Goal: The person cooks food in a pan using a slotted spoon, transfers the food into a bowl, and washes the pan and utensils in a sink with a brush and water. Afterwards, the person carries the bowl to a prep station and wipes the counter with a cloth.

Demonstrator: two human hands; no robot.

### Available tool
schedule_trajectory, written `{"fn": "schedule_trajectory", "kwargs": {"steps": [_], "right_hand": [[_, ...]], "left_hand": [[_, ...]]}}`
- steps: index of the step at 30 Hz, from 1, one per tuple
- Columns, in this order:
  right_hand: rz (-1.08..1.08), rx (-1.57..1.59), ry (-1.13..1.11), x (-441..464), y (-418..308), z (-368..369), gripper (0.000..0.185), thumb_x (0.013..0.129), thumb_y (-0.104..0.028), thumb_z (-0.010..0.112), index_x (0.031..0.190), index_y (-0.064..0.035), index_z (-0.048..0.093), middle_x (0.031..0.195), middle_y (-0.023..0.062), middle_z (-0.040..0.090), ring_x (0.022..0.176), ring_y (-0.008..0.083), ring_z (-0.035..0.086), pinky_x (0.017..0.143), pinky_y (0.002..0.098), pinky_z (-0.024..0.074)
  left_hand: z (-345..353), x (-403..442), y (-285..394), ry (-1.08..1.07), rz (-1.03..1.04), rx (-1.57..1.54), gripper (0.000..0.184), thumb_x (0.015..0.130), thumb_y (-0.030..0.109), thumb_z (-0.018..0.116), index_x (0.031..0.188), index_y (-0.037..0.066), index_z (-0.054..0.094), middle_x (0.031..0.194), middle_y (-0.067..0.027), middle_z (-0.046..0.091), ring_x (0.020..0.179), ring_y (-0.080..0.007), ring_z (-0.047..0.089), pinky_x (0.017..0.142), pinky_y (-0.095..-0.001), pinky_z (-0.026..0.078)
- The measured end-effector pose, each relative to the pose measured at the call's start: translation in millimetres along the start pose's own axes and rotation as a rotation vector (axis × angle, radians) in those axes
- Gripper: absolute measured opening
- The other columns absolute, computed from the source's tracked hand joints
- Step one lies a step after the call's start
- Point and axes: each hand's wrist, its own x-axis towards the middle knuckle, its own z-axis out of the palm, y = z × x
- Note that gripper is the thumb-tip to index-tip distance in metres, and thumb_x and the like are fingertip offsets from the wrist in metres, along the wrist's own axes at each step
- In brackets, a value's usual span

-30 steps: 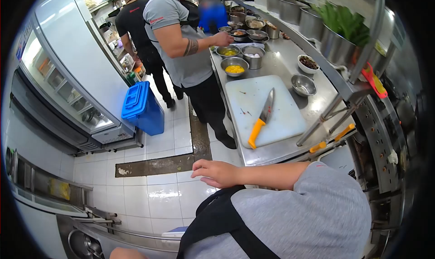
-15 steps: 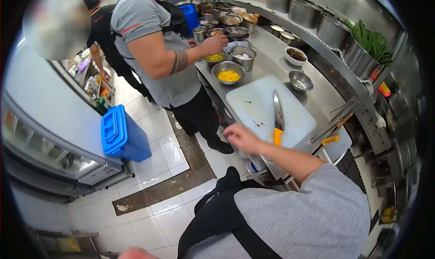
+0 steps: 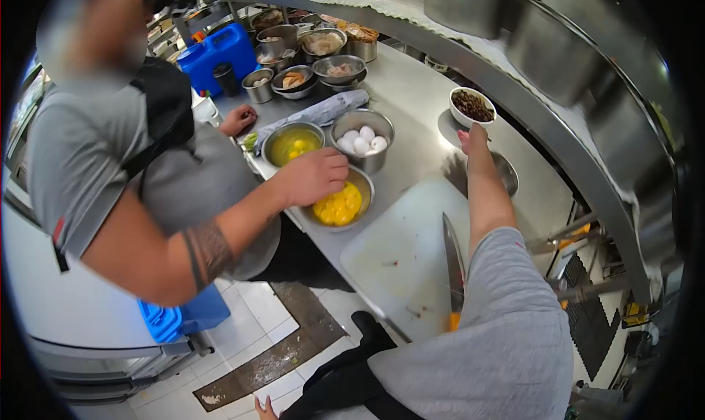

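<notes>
My right hand [image 3: 474,136] reaches up to the near rim of a white bowl [image 3: 472,107] of dark, chopped food; its fingers are mostly hidden, so its grip is unclear. Beside my forearm sits a metal bowl [image 3: 505,174], partly covered. Only the fingers of my left hand [image 3: 266,408] show at the bottom edge, apart and with nothing in them. On the white cutting board [image 3: 382,262] lies a knife [image 3: 454,266], its orange handle partly hidden by my sleeve. A co-worker's hand [image 3: 316,178] is over a metal bowl of yolks [image 3: 339,205].
A metal pot of white eggs [image 3: 361,142] and another bowl of yolks [image 3: 295,147] stand near a wrapped bundle [image 3: 316,113]. Several food bowls and a blue jug [image 3: 220,56] are farther back. A metal shelf [image 3: 470,49] with pots overhangs the right side.
My right hand has moved from beside the cutting board up to the white bowl. The view has shifted closer to the counter. The co-worker's hand is now over the near yolk bowl.
</notes>
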Motion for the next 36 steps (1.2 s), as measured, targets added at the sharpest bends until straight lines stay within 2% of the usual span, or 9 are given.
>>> {"fn": "schedule_trajectory", "kwargs": {"steps": [1, 2, 6, 15, 22, 28, 30, 33, 36], "right_hand": [[-0.038, 0.052, 0.062, 26, 5, 9, 0.045, 0.091, -0.015, 0.044, 0.133, -0.0085, 0.030, 0.134, 0.0176, 0.034, 0.116, 0.0364, 0.044, 0.085, 0.0435, 0.0501], [-0.060, 0.107, 0.043, 49, 8, 11, 0.047, 0.091, -0.013, 0.042, 0.135, -0.0095, 0.027, 0.136, 0.0167, 0.033, 0.118, 0.0372, 0.042, 0.088, 0.0472, 0.0482], [0.063, 0.217, 0.108, 72, -6, 20, 0.048, 0.090, -0.007, 0.034, 0.137, -0.0093, 0.025, 0.138, 0.0160, 0.030, 0.122, 0.0380, 0.039, 0.091, 0.0550, 0.0446], [0.052, 0.277, -0.011, 83, -2, 14, 0.049, 0.086, 0.003, 0.024, 0.135, -0.0008, 0.021, 0.131, 0.0260, 0.034, 0.109, 0.0495, 0.045, 0.086, 0.0530, 0.0507], [-0.051, 0.130, -0.344, -66, -35, -16, 0.042, 0.091, -0.003, 0.026, 0.132, 0.0050, 0.022, 0.134, 0.0249, 0.030, 0.117, 0.0409, 0.042, 0.093, 0.0519, 0.0475], [0.047, -0.233, -0.547, -218, -36, -105, 0.038, 0.096, -0.013, 0.038, 0.128, 0.0064, 0.033, 0.128, 0.0207, 0.044, 0.112, 0.0333, 0.050, 0.096, 0.0464, 0.0442], [0.173, -0.320, -0.540, -301, -29, -113, 0.040, 0.096, -0.014, 0.039, 0.131, 0.0037, 0.031, 0.131, 0.0189, 0.042, 0.116, 0.0320, 0.048, 0.097, 0.0478, 0.0426], [0.405, -0.538, -0.569, -411, 2, -113, 0.033, 0.089, -0.005, 0.039, 0.116, 0.0134, 0.043, 0.106, 0.0245, 0.058, 0.089, 0.0313, 0.063, 0.076, 0.0375, 0.0570], [0.624, -0.535, -0.698, -501, 66, -107, 0.041, 0.080, -0.006, 0.047, 0.116, 0.0145, 0.041, 0.110, 0.0255, 0.056, 0.094, 0.0357, 0.061, 0.082, 0.0442, 0.0540]], "left_hand": [[6, 8, 3, 0.022, -0.336, -0.163, 0.066, 0.084, 0.022, 0.060, 0.138, 0.008, 0.027, 0.144, -0.0263, 0.013, 0.118, -0.0418, 0.042, 0.092, -0.0404, 0.044], [7, 13, 3, 0.024, -0.373, -0.131, 0.066, 0.083, 0.020, 0.061, 0.138, 0.008, 0.027, 0.144, -0.0260, 0.013, 0.119, -0.0418, 0.042, 0.092, -0.0404, 0.044], [-3, 26, 37, -0.053, -0.101, 0.198, 0.067, 0.080, 0.016, 0.061, 0.138, 0.009, 0.028, 0.144, -0.0251, 0.013, 0.120, -0.0417, 0.040, 0.093, -0.0404, 0.043], [-10, 74, 83, -0.175, 0.220, 0.370, 0.072, 0.072, 0.007, 0.063, 0.136, 0.010, 0.031, 0.144, -0.0229, 0.012, 0.123, -0.0416, 0.036, 0.095, -0.0403, 0.041], [-6, 97, 74, -0.243, 0.409, 0.366, 0.076, 0.067, 0.000, 0.064, 0.135, 0.011, 0.033, 0.143, -0.0211, 0.011, 0.125, -0.0414, 0.033, 0.097, -0.0402, 0.040], [-19, 122, 38, -0.244, 0.544, 0.357, 0.071, 0.069, 0.001, 0.063, 0.133, 0.009, 0.035, 0.143, -0.0243, 0.013, 0.126, -0.0442, 0.031, 0.099, -0.0428, 0.037], [-41, 126, 24, -0.260, 0.495, 0.321, 0.071, 0.070, 0.001, 0.063, 0.134, 0.010, 0.034, 0.143, -0.0246, 0.013, 0.126, -0.0444, 0.031, 0.100, -0.0430, 0.036], [-70, 143, -9, -0.232, 0.394, 0.238, 0.070, 0.071, 0.003, 0.063, 0.135, 0.009, 0.032, 0.142, -0.0245, 0.015, 0.125, -0.0439, 0.032, 0.101, -0.0426, 0.036], [-94, 185, -44, -0.164, 0.458, 0.031, 0.067, 0.076, 0.008, 0.060, 0.135, 0.006, 0.031, 0.138, -0.0245, 0.024, 0.121, -0.0406, 0.037, 0.098, -0.0414, 0.038]]}}
